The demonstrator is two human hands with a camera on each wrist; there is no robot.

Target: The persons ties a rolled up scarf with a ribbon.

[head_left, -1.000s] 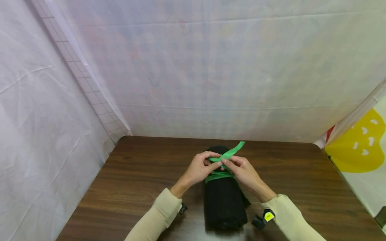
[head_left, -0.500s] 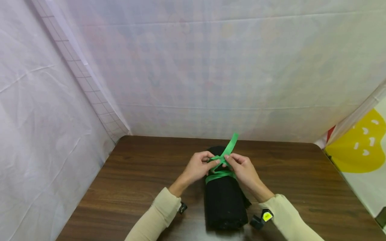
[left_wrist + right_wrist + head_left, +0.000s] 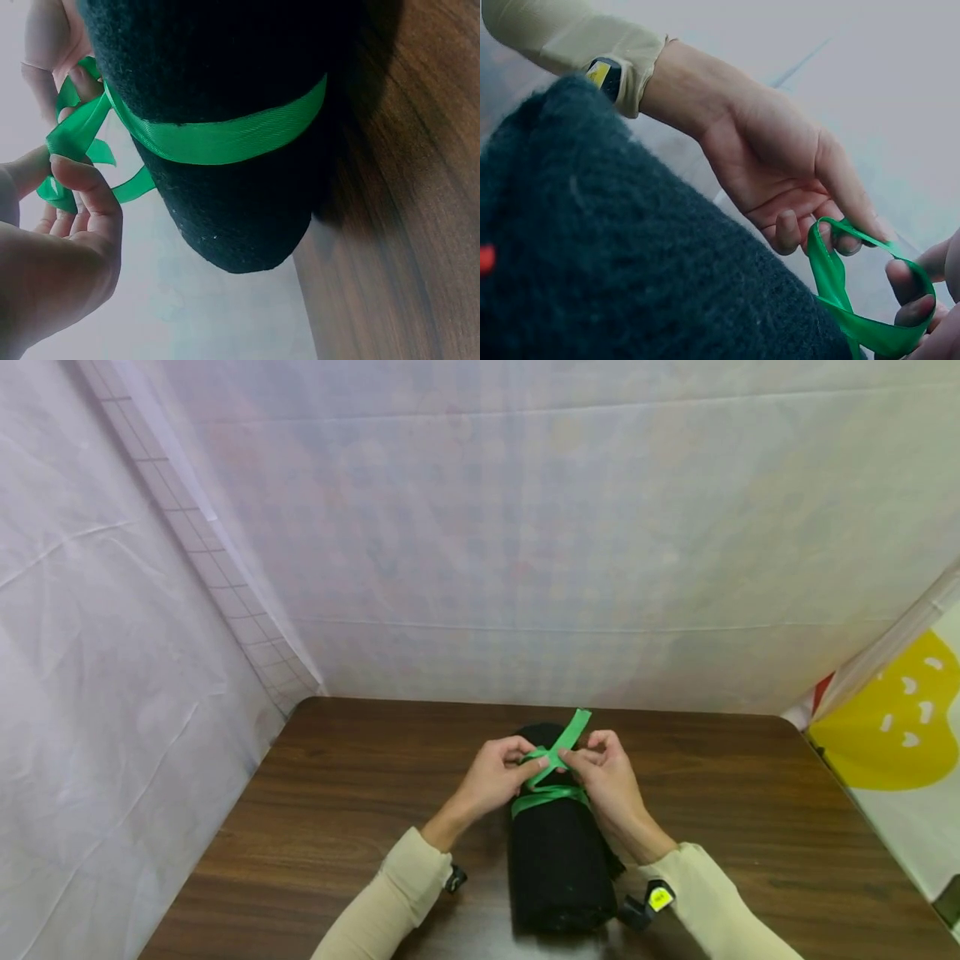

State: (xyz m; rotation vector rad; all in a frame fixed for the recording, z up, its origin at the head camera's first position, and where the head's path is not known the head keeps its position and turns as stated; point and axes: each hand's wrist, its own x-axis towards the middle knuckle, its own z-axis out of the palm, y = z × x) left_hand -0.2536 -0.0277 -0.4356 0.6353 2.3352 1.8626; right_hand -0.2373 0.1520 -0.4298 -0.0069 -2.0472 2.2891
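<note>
A black rolled-up fabric bundle [image 3: 558, 868] lies lengthwise on the wooden table, its surface fuzzy in both wrist views. A shiny green ribbon [image 3: 225, 141] wraps round its middle. Above the roll, my left hand [image 3: 489, 777] pinches the ribbon between thumb and fingers, with a loop of it visible in the right wrist view. My right hand [image 3: 609, 781] pinches the same ribbon just to the right, where strands cross between the two hands. One loose ribbon end [image 3: 576, 727] sticks up past the fingertips toward the far edge.
The dark brown table [image 3: 360, 793] extends on both sides of the roll. White sheeting [image 3: 480, 543] hangs behind it and along the left. A yellow printed shape [image 3: 892, 727] shows at the right. Black straps with small devices [image 3: 660, 896] sit at the wrists.
The ribbon's loose end has swung from slanting right to standing more upright, then dipped slightly. My right hand's fingers have shifted and lifted a little; my left hand stays nearly still.
</note>
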